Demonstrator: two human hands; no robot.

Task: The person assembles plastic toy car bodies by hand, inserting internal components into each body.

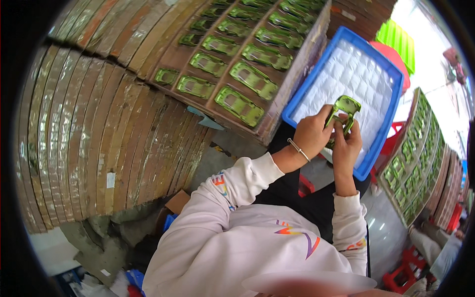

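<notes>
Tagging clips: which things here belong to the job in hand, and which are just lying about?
Likely the job:
- green toy-car shell, in both hands
- blue tray
- brown tray of green shells

Likely lying about:
- red stools
- cardboard

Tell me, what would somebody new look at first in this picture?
Probably the shiny green car-shaped shell right of centre, held between the person's left grip and right grip. Next, the big blue tray behind it, with a puffy white lining. Then the rows of similar green shells laid out on a brown board at the top middle.
</notes>
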